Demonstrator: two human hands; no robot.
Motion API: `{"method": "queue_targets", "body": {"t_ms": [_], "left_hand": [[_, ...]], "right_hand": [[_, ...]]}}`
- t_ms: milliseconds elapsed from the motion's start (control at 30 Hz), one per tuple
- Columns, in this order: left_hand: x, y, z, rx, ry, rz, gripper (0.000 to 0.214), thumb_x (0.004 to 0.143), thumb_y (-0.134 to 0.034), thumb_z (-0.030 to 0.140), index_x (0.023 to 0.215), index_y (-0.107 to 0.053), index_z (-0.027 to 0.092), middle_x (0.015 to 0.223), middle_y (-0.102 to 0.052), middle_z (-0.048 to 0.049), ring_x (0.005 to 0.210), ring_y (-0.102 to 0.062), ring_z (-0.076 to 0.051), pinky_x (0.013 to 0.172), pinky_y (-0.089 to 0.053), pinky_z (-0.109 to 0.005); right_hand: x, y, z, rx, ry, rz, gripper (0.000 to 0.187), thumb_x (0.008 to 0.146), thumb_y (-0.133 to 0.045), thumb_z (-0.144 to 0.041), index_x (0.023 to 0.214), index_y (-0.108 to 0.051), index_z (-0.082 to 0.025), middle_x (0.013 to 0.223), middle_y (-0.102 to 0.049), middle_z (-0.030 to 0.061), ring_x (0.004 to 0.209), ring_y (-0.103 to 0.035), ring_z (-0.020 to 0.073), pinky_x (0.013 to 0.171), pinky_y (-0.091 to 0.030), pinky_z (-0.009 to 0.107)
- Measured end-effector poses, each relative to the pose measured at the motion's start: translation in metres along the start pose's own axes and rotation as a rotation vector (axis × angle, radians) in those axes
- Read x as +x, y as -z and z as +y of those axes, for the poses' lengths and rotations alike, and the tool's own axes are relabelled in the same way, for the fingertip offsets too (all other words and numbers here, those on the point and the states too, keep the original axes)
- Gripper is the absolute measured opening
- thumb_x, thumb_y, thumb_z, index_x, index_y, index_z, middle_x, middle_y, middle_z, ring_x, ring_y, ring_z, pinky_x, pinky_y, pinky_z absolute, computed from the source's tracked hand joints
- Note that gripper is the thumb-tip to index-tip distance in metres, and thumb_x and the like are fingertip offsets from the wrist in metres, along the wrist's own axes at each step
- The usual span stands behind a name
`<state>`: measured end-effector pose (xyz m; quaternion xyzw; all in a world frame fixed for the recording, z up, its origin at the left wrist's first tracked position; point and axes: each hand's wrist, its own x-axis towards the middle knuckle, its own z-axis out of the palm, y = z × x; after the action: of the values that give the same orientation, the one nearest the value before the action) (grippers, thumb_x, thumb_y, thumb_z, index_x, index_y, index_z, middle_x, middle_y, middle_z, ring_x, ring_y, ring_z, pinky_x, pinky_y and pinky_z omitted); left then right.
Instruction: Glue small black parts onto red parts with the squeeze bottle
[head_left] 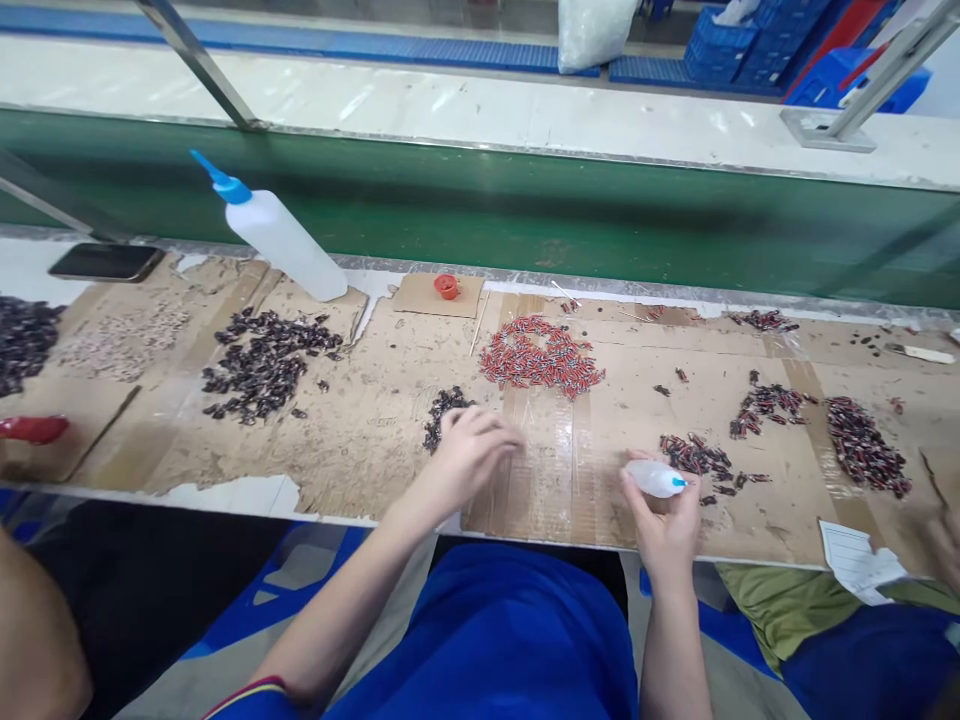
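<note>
My right hand is closed around a small clear squeeze bottle with a blue tip, held near the bench's front edge. My left hand rests with fingers curled at a small heap of dark parts; the fingers are blurred and I cannot make out what they pinch. A pile of red parts lies just beyond, between the two hands. More dark-and-red parts lie right of the squeeze bottle.
A large white bottle with a blue nozzle leans at the back left beside a phone. Dark part heaps lie left, others right. A red cap sits on cardboard. Another person's hand shows at the right edge. A green conveyor runs behind.
</note>
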<state>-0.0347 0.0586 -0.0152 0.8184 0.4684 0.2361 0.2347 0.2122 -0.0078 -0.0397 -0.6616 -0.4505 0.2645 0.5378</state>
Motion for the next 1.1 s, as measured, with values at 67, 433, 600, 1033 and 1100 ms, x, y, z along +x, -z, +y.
{"method": "queue_targets", "body": {"t_ms": [67,433,600,1033,1100], "left_hand": [[0.001,-0.019,0.012,-0.157,0.042,-0.019,0.01,0.088,-0.062,0.023,0.09,-0.071,0.026,0.093,-0.073,-0.0022,0.093,-0.061,-0.022,0.09,-0.036,-0.041],[-0.01,-0.054,0.013,-0.11,0.129,0.15,0.023,0.082,-0.071,0.023,0.104,-0.068,0.027,0.103,-0.075,-0.0046,0.112,-0.059,-0.026,0.094,-0.032,-0.045],[-0.009,-0.055,0.011,-0.149,0.131,0.144,0.024,0.083,-0.068,0.017,0.106,-0.066,0.026,0.094,-0.078,-0.0026,0.113,-0.062,-0.025,0.097,-0.031,-0.046],[-0.005,-0.055,0.015,-0.198,0.231,0.147,0.014,0.081,-0.07,0.016,0.088,-0.073,0.027,0.094,-0.078,-0.0011,0.107,-0.066,-0.024,0.1,-0.03,-0.049],[-0.005,-0.054,0.015,-0.201,0.235,0.142,0.013,0.081,-0.07,0.017,0.088,-0.073,0.028,0.092,-0.078,-0.0006,0.107,-0.066,-0.024,0.102,-0.029,-0.05]], "right_hand": [[-0.003,-0.001,-0.004,0.06,-0.06,0.021,0.037,0.069,-0.077,-0.04,0.087,-0.05,-0.021,0.083,-0.071,0.0045,0.074,-0.067,0.0197,0.069,-0.053,0.034],[-0.004,-0.013,0.003,0.266,-0.163,0.14,0.036,0.076,-0.066,-0.052,0.084,-0.062,-0.017,0.068,-0.064,0.0017,0.053,-0.055,0.0129,0.049,-0.042,0.024],[-0.001,-0.025,-0.007,0.135,-0.164,0.074,0.036,0.073,-0.068,-0.052,0.074,-0.058,-0.018,0.06,-0.06,-0.0011,0.052,-0.054,0.0132,0.05,-0.044,0.025],[0.004,-0.031,-0.013,-0.016,-0.108,-0.088,0.035,0.079,-0.063,-0.053,0.074,-0.058,-0.019,0.062,-0.065,0.0005,0.056,-0.057,0.0157,0.053,-0.045,0.026],[0.004,-0.031,-0.011,-0.026,-0.107,-0.104,0.034,0.079,-0.063,-0.052,0.074,-0.057,-0.019,0.062,-0.064,0.0001,0.055,-0.057,0.0153,0.053,-0.045,0.026]]}}
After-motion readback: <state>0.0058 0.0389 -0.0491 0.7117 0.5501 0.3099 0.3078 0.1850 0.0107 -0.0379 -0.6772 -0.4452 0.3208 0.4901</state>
